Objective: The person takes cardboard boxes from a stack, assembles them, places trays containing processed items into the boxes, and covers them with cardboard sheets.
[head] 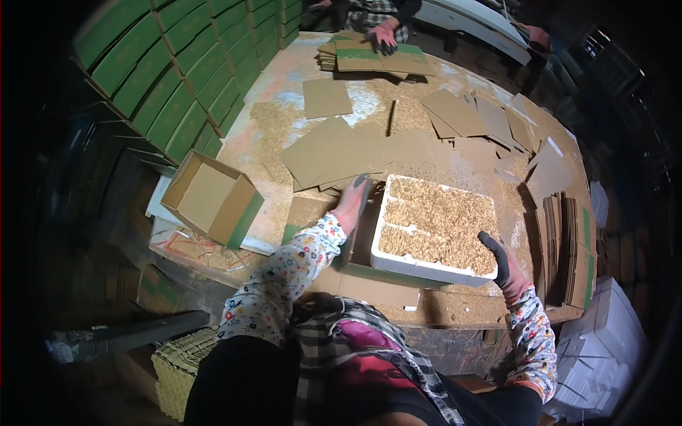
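A white foam tray [437, 226] heaped with loose husks lies tilted over an open cardboard box with a green band [394, 277]. My right hand [501, 263], in a pink and black glove, grips the tray's right edge, its thumb over the rim. On the other side my left hand [354, 202], in a matching glove, rests at the box's left wall with its fingers by the far corner; a dark gap parts it from the tray. Another open cardboard box [234, 205] stands tilted at the table's left edge.
Stacked green boxes [176, 69] rise at the left. Flat cardboard sheets [341, 149] and husks cover much of the table. Folded cardboard [570, 250] stands at the right, above white crates [597, 341]. Across the table, a co-worker's gloved hand [383, 37] touches a cardboard pile [357, 58].
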`<state>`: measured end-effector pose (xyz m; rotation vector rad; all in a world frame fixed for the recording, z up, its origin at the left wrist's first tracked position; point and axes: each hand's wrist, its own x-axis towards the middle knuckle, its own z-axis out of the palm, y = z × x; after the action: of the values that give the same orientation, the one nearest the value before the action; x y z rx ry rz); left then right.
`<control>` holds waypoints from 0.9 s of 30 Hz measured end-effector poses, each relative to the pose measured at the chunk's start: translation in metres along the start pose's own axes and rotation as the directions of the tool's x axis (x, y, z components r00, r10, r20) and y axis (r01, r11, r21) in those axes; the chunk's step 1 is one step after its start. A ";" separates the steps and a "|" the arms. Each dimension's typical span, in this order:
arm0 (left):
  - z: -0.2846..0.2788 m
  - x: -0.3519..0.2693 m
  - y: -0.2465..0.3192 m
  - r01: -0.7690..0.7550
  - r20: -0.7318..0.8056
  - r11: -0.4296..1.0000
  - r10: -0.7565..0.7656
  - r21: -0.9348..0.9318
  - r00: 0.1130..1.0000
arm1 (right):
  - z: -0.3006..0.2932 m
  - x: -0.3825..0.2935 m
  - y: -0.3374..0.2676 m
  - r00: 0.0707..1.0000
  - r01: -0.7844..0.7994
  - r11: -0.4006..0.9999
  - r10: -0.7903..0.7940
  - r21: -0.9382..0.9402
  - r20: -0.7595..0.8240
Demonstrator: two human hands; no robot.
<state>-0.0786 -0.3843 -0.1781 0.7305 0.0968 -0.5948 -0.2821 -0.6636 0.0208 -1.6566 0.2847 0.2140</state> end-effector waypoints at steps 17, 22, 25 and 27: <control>-0.117 0.048 0.091 0.080 0.074 -0.731 0.176 0.678 0.982 | 0.088 0.044 0.119 0.851 0.009 0.996 -0.055 -0.090 -0.522; -0.088 0.048 0.110 -0.201 0.671 -0.804 0.297 0.560 0.680 | 0.084 0.065 0.101 0.856 0.012 0.977 -0.120 -0.212 -0.502; 0.002 0.007 0.128 -0.369 0.648 -0.652 0.252 0.662 0.719 | 0.083 0.068 0.087 0.765 0.243 0.895 -0.414 -0.375 -0.492; 0.043 -0.044 0.110 -0.531 0.734 -0.621 0.108 0.577 0.671 | 0.097 0.048 0.029 0.616 0.435 0.772 -0.631 -0.464 -0.472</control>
<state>-0.0609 -0.3264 -0.0679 2.3804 -1.2990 0.3903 -0.2425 -0.5724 -0.0313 -2.0133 0.2156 -0.8101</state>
